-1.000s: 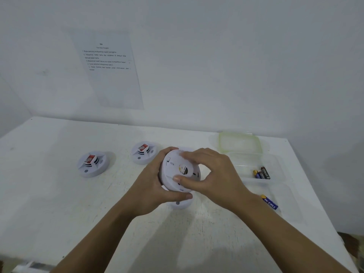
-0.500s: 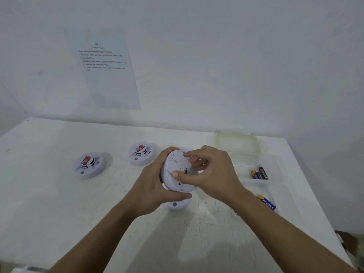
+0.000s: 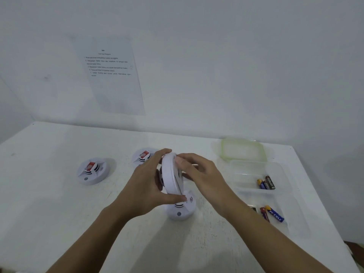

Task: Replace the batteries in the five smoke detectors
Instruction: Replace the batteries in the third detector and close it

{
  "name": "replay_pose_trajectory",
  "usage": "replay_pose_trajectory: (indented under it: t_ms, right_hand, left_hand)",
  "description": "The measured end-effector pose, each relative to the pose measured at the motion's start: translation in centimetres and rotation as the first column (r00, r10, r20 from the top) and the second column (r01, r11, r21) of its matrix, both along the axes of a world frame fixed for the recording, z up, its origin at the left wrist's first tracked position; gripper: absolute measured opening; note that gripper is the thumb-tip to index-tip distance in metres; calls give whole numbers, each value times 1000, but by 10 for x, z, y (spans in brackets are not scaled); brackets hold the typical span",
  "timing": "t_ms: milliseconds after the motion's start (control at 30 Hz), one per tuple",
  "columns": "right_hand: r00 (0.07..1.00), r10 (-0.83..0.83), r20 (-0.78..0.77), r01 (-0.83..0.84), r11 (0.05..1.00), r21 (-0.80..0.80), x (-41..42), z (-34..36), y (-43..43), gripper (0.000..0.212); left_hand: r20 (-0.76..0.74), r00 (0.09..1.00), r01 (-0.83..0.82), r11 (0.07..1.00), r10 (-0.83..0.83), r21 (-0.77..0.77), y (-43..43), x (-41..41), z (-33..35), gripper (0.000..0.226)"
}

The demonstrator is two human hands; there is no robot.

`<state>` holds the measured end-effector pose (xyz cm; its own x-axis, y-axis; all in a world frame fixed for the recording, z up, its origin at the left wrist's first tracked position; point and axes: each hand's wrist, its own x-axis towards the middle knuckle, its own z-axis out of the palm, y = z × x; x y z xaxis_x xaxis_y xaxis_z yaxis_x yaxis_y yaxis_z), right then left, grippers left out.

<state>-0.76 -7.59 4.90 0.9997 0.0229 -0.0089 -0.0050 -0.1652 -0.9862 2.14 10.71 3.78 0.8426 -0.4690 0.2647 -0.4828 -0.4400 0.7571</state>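
The left hand (image 3: pixel 145 186) grips a round white plastic smoke detector (image 3: pixel 171 174) turned on edge above the white table (image 3: pixel 49 203), thumb under its rim, fingers over the top; the right hand (image 3: pixel 204 178) curls its fingers against the other face. A second white detector (image 3: pixel 181 210) sits just beneath; two more (image 3: pixel 91 171) lie to the left; a clear plastic tray (image 3: pixel 256 170) holding small batteries (image 3: pixel 266 183) stands on the right.

Soft, cool, even light, no glare. Faint shadows lie on the tabletop (image 3: pixel 49 213) under the forearms and right of the leftmost smoke detector (image 3: pixel 91 171). Above the tabletop, print on the wall sheet (image 3: pixel 118 91) is blurred; the tabletop's far edge bows.
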Motion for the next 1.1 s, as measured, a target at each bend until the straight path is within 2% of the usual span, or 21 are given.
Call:
replay_pose_trajectory:
  t_ms: [67, 167, 300, 500, 600, 700, 767, 833, 933, 1100]
  right_hand:
    - [999, 13, -48, -11, 998, 55, 3, 3, 7, 30]
    - [997, 5, -72, 0, 997, 73, 9, 5, 18, 36]
    - [996, -46, -71, 56, 986, 155, 20, 1, 33, 30]
    - [993, -110, -51, 121, 886, 448, 38, 0, 58, 30]
    - [996, -91, -11, 81, 824, 561, 42, 2, 73, 40]
    - [992, -114, 49, 69, 835, 546, 42, -1, 90, 43]
    - [982, -161, 94, 100, 881, 462, 41, -6, 98, 40]
    - [973, -178, 148, 112, 922, 371, 41, -12, 106, 37]
    - [976, -130, 174, 63, 937, 344, 39, -20, 112, 33]
    - [990, 89, 106, -108, 977, 184, 29, -32, 107, 59]
  left_hand:
    - [56, 998, 0, 999, -2, 43, 6, 3, 0, 94]
    - [128, 992, -14, 990, -3, 137, 16, 10, 0, 97]
    - [105, 994, -1, 989, -15, 151, 34, 22, 1, 99]
    - [-37, 997, -74, 997, 74, -11, 66, 35, 2, 85]
    - [-197, 979, -6, 974, -40, -228, 78, 36, 7, 82]
    - [-296, 942, 25, 911, -160, -412, 87, 33, 13, 81]
    - [-330, 927, 10, 890, -179, -457, 95, 33, 13, 81]
    - [-359, 913, 11, 891, -194, -454, 104, 36, 11, 76]
    - [-411, 890, 2, 904, -197, -428, 117, 41, 9, 62]
    - [-454, 862, 31, 917, -226, -397, 129, 41, -4, 59]
